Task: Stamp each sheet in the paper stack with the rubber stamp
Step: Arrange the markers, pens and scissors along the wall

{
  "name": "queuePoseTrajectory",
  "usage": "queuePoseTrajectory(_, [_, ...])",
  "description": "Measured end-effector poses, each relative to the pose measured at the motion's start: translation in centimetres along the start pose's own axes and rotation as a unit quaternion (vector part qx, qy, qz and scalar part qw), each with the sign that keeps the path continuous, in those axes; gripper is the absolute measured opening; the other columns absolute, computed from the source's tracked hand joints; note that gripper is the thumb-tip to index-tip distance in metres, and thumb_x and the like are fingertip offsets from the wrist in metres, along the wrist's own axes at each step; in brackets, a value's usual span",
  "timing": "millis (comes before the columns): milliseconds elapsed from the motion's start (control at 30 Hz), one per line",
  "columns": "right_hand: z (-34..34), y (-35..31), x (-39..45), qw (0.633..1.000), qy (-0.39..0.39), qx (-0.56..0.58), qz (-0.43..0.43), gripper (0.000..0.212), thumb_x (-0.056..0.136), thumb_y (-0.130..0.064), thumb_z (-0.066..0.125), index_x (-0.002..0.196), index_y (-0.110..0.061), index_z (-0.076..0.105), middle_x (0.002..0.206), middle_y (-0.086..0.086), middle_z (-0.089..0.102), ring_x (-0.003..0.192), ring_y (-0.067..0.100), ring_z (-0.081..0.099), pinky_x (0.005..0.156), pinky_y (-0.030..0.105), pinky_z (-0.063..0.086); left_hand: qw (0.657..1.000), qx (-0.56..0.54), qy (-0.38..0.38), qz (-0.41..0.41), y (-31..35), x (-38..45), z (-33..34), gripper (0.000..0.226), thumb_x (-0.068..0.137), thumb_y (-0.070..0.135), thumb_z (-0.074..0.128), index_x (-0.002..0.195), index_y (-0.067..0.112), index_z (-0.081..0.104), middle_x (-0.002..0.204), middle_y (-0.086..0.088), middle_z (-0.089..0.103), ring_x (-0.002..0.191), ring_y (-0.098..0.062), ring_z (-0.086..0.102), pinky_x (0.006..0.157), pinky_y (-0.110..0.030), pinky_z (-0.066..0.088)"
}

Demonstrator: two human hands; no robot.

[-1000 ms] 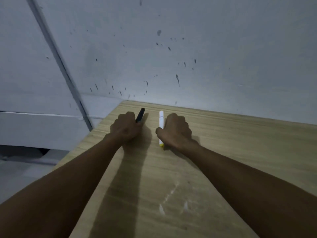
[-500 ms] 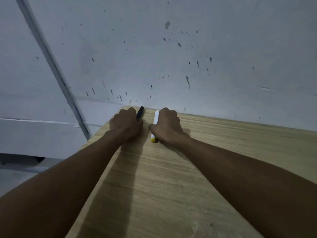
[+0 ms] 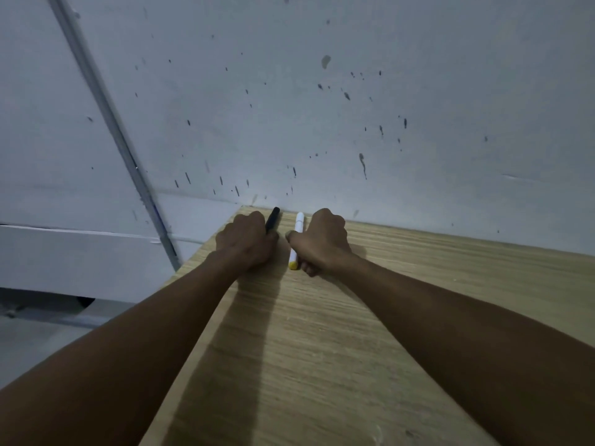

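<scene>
Left hand point(image 3: 246, 241) gripped black marker point(image 3: 272, 217), right hand point(image 3: 322, 241) gripped white marker point(image 3: 295, 239), both fists resting on desk point(image 3: 418, 300).

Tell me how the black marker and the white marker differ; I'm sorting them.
The black marker is dark all over; the white marker has a yellow end. The left hand hides most of the black one; the white one beside the right hand shows nearly whole. Both lie on the wooden table.

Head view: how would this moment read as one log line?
left hand: grips black pen | right hand: grips white marker | paper, stamp: unseen
</scene>
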State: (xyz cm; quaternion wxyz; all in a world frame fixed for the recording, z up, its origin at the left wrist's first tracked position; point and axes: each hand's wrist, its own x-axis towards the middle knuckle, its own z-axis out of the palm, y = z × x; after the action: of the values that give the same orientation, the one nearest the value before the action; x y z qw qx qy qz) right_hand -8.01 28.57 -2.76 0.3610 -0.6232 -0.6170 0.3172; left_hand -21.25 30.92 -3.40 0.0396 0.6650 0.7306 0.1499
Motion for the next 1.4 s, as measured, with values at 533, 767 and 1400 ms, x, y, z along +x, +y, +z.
queuePoseTrajectory(533, [-2.2,1.6,-3.1,0.979,0.030,-0.202,0.008,0.039,0.079,-0.053,0.063,0.090,-0.016,0.062,0.085,0.003,0.067,0.074,0.023,0.066,0.061,0.029,0.048,0.998,-0.040,-0.041,0.015,-0.4,-2.5,-1.6,0.035,0.095,0.040,0.050,0.104,0.006,0.054,0.104,-0.013,0.055,0.088,-0.026,0.053,0.069,-0.033,0.040])
queuePoseTrajectory(767, [-5.9,2.2,-8.8,0.969,0.059,-0.241,-0.002,0.040,0.084,-0.054,0.060,0.104,-0.019,0.058,0.104,0.002,0.062,0.095,0.026,0.062,0.072,0.031,0.043,0.990,-0.083,0.074,0.084,1.4,-7.9,-2.7,0.040,0.092,0.033,0.053,0.122,0.007,0.054,0.121,-0.016,0.047,0.107,-0.033,0.051,0.087,-0.046,0.048])
queuePoseTrajectory(1400, [-22.1,8.7,-31.2,0.941,0.163,-0.292,0.060,0.012,0.076,-0.029,0.068,0.087,-0.024,0.066,0.092,-0.002,0.062,0.079,0.021,0.060,0.067,0.031,0.048,0.940,-0.228,-0.034,0.253,17.9,-30.2,-0.5,0.018,0.083,0.030,0.064,0.078,0.014,0.071,0.082,-0.002,0.069,0.077,-0.017,0.064,0.072,-0.041,0.056])
